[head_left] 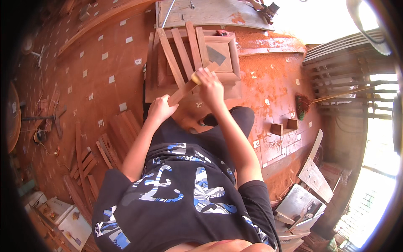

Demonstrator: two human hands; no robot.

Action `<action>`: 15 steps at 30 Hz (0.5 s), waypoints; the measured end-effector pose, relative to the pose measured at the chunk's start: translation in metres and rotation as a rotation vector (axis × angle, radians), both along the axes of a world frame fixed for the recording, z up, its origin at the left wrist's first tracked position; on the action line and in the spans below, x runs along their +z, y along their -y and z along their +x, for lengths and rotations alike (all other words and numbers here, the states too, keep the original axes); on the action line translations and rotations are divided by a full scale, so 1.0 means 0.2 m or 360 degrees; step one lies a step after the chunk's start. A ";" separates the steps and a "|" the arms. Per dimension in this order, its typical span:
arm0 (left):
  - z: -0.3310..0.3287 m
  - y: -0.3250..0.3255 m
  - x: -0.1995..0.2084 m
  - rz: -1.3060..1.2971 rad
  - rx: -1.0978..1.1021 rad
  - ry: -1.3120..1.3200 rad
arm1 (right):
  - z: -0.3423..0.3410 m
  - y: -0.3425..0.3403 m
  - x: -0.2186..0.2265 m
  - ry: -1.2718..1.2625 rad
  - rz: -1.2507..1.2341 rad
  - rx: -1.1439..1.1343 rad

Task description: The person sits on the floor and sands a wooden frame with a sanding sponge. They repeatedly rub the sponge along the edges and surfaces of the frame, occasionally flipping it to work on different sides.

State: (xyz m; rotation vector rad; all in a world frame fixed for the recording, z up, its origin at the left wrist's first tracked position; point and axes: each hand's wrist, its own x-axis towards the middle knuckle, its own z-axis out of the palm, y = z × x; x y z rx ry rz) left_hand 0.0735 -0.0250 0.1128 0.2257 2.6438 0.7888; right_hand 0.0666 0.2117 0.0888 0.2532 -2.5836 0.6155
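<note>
A reddish-brown wooden strip (181,94) is held slantwise over the near edge of a panelled wooden door piece (231,77). My left hand (161,110) is closed round the strip's near-left end. Farther along the strip, my right hand (210,87) is closed on a small yellow block (195,78), pressed to the wood; the fingers hide most of the block. Several more wooden strips (181,51) lie fanned out on the door piece, beyond my hands. Beside them is a dark grey flat sheet (216,56).
A small red object (222,33) sits at the door piece's far edge. Behind stands a board-topped bench (201,12). Stacked planks (126,128) lie on the tiled floor at left. To the right are a broom (303,105), a small wooden piece (283,127) and scattered sawdust.
</note>
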 end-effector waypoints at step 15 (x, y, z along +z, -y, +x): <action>0.01 0.03 -0.09 0.0044 -0.0043 -0.0052 | 0.16 0.17 0.02 0.0137 0.0012 0.0393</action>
